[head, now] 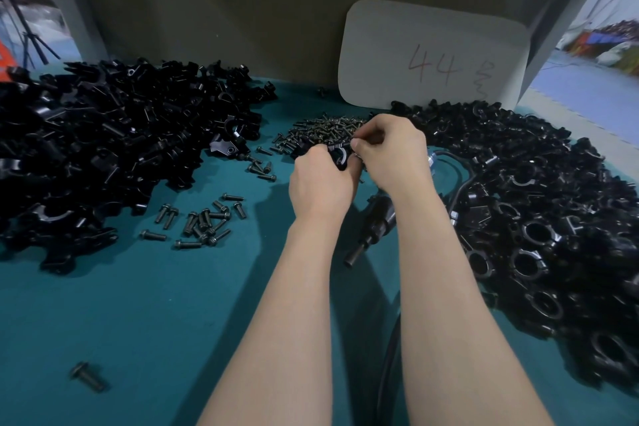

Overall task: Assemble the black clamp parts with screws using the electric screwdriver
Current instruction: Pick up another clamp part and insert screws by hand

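My left hand (320, 180) grips a black clamp part (338, 154) over the middle of the teal table. My right hand (392, 156) meets it from the right, its fingertips pinching something small against the clamp; it looks like a screw, mostly hidden. Just behind the hands lies a heap of small black screws (321, 131). The black electric screwdriver (375, 223) lies on the table under my right forearm, its tip pointing toward me.
A big pile of loose black clamp parts (103, 149) fills the left side, another pile of ring-shaped clamps (539, 218) the right. Longer bolts (204, 218) are scattered left of centre, one bolt (87, 376) near me. A white card (432, 55) marked 44 leans at the back. The screwdriver's cable (460, 190) loops right.
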`<state>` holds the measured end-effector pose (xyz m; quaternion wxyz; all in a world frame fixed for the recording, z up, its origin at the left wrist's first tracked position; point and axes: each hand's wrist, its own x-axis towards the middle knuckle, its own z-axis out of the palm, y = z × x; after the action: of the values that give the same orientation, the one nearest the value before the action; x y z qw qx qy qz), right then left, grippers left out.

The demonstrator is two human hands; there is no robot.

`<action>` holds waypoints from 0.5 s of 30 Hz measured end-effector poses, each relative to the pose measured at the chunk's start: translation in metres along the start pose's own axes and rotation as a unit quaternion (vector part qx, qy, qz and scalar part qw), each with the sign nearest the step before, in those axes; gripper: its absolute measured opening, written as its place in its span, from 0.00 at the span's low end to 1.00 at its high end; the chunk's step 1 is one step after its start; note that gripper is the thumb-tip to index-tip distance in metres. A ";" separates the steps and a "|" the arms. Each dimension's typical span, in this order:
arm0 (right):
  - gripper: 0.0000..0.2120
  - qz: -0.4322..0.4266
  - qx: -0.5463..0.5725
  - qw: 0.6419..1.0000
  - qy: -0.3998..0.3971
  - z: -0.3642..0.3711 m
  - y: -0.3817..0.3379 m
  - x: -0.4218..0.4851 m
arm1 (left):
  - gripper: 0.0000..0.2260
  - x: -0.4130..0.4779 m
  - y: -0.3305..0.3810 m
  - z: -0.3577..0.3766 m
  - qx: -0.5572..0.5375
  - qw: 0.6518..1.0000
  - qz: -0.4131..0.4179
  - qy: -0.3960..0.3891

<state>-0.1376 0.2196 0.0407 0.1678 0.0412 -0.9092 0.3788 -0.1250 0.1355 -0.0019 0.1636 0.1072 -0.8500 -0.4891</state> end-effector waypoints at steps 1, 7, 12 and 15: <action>0.02 -0.001 -0.002 1.000 -0.002 0.001 0.000 0.000 | 0.16 0.000 0.001 -0.001 0.005 1.000 0.001 0.003; 0.04 0.006 0.017 1.000 -0.006 0.009 0.004 -0.001 | 0.18 -0.002 0.000 -0.003 0.028 1.000 -0.003 0.011; 0.07 0.018 0.062 0.997 -0.047 0.006 0.004 0.001 | 0.17 0.000 0.000 -0.001 0.017 1.000 -0.012 0.015; 0.03 0.020 0.052 0.998 -0.034 0.005 0.005 0.003 | 0.17 0.000 0.002 -0.003 0.005 1.000 -0.007 0.015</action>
<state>-0.1428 0.2196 0.0353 0.1264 0.0442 -0.8942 0.4272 -0.1238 0.1345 0.0009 0.1720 0.1213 -0.8492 -0.4843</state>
